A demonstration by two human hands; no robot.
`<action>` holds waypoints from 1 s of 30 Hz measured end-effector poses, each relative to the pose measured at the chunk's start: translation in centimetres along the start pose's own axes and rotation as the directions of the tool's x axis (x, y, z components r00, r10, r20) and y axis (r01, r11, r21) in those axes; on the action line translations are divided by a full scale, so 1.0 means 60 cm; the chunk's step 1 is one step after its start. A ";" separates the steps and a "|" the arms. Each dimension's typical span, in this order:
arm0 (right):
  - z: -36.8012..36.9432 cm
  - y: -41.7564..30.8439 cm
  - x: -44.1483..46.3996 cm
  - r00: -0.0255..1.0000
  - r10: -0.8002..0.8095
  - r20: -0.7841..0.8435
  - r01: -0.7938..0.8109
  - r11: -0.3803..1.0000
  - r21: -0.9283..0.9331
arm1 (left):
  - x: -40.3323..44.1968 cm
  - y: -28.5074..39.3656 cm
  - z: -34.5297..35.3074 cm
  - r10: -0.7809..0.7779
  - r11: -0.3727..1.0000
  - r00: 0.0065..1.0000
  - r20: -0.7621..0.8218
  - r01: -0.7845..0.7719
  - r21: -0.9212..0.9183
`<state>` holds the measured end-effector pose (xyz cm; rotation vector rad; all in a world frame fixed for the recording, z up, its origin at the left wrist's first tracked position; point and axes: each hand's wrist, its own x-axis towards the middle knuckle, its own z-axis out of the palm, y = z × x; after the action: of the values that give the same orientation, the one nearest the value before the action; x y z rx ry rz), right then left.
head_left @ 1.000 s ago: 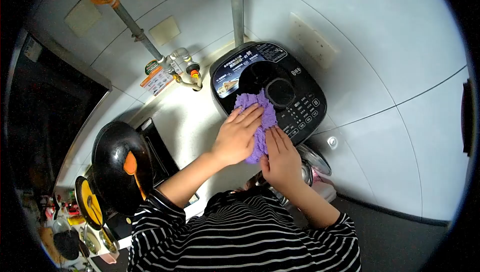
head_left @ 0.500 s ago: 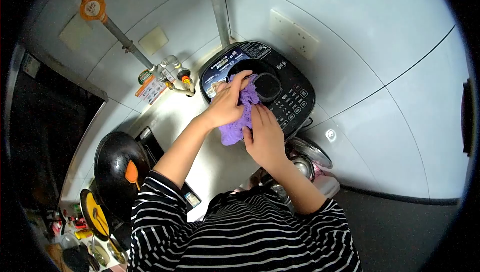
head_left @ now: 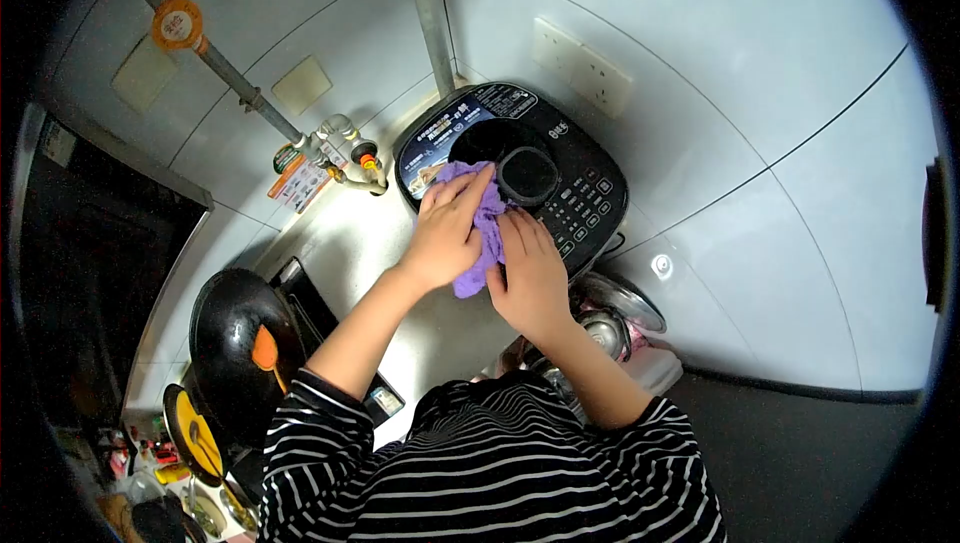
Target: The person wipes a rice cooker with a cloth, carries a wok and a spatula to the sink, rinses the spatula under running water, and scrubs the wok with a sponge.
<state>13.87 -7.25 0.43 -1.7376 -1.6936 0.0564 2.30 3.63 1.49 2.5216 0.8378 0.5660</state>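
A black electric rice cooker (head_left: 585,158) with printed labels and a button panel sits in the corner of the metal counter. My left hand (head_left: 445,243) presses a crumpled purple cloth (head_left: 488,228) onto the near left part of its lid, fingers laid over the cloth. Beside it, my right hand (head_left: 530,278) lies flat against the cooker's front edge, with its fingers stretched out and its thumb side touching the cloth. Part of the cloth is hidden under both hands.
A wok (head_left: 225,318) with an orange spatula (head_left: 264,348) stands at the left, near a yellow pan (head_left: 195,433). A gas pipe with a valve (head_left: 345,143) runs along the wall. Metal lids (head_left: 625,303) lie right of the cooker, below a wall socket (head_left: 583,65).
My left hand has slid with the cloth toward me and slightly left across the lid, uncovering more of its round middle. My right hand has barely moved.
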 end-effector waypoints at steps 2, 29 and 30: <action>-0.010 -0.001 -0.009 0.999 0.009 0.042 -0.009 1.000 0.019 | -0.021 0.007 0.003 0.015 1.000 1.000 -0.006 -0.015 0.005; -0.058 0.105 -0.090 0.979 0.154 -0.135 -0.146 0.987 0.067 | -0.048 0.126 0.077 0.173 0.974 0.982 0.073 -0.181 0.135; -0.053 0.083 -0.105 0.984 0.153 -0.093 -0.149 0.987 0.056 | -0.071 0.117 0.071 0.158 0.974 0.984 0.087 -0.170 0.147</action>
<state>18.82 -13.76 -2.33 -1.8003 -1.4772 0.0805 4.52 -5.30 0.47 2.7532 0.6729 0.4711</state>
